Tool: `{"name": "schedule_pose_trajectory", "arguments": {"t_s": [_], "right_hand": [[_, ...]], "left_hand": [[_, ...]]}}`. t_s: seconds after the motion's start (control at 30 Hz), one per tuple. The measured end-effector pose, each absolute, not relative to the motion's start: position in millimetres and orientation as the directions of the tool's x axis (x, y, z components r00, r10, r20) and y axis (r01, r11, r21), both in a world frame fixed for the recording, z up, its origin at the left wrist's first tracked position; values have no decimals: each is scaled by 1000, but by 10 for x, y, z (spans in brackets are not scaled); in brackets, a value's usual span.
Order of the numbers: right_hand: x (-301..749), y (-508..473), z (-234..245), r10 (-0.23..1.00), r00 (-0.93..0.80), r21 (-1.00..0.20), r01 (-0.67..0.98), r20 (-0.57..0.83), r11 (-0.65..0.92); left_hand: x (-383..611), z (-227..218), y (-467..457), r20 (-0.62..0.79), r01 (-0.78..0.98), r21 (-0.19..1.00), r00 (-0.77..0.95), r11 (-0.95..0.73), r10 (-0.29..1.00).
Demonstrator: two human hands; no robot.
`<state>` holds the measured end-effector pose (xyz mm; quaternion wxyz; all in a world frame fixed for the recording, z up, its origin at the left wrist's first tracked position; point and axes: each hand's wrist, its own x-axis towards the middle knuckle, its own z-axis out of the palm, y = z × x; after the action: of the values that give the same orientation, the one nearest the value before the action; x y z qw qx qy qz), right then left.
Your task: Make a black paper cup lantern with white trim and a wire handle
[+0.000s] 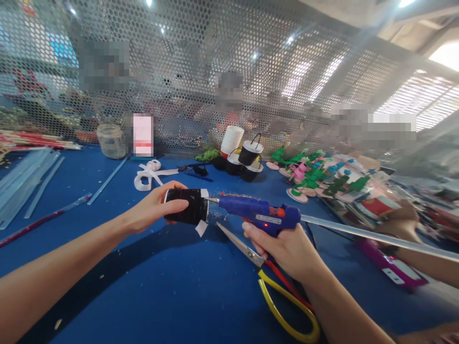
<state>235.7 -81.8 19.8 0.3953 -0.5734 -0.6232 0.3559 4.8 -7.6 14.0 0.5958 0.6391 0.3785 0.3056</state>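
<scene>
My left hand (152, 209) is closed around a small cup wrapped in black cord (196, 210), tipped on its side above the table. White tabs of paper or tape (201, 229) stick out at its right end. In my right hand (290, 251) is a blue hot glue gun (244, 208), its red light lit. The nozzle points left and meets or nearly meets the cup's right end. A long clear glue stick (362, 234) runs out of the gun's back. Beneath my right hand lie scissors (239, 242) with yellow and red handles, blades apart.
Black-wrapped buckets (250, 155), a stack of white cups (232, 138) and white ribbon (145, 176) stand behind. Green and pink craft pieces (308, 177) crowd the right. Another person's arm (423, 253) is near a purple device (392, 267). Glue sticks (27, 184) lie left; perforated mesh (186, 71) rises behind.
</scene>
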Motion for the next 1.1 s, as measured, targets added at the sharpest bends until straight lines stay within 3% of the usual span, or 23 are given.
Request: {"name": "schedule_pose_trajectory", "arguments": {"t_s": [0.23,0.47,0.63,0.8,1.1], "right_hand": [[2263,-897,258,997,63,-917,398,39,10],[2270,-902,246,998,8,-914,401,65,57],[2295,-896,243,994,-37,-950,295,99,105],[2280,-876,196,995,-95,-971,234,24,46],[2343,-753,185,995,-96,-999,10,35,36]], "left_hand": [[46,125,-68,-87,55,996,528,68,845],[30,101,-48,-104,-4,992,524,125,845],[52,80,-41,-174,-48,973,492,226,853],[67,34,-43,-233,-34,957,499,288,835],[45,123,-107,-54,118,993,546,-13,836]]}}
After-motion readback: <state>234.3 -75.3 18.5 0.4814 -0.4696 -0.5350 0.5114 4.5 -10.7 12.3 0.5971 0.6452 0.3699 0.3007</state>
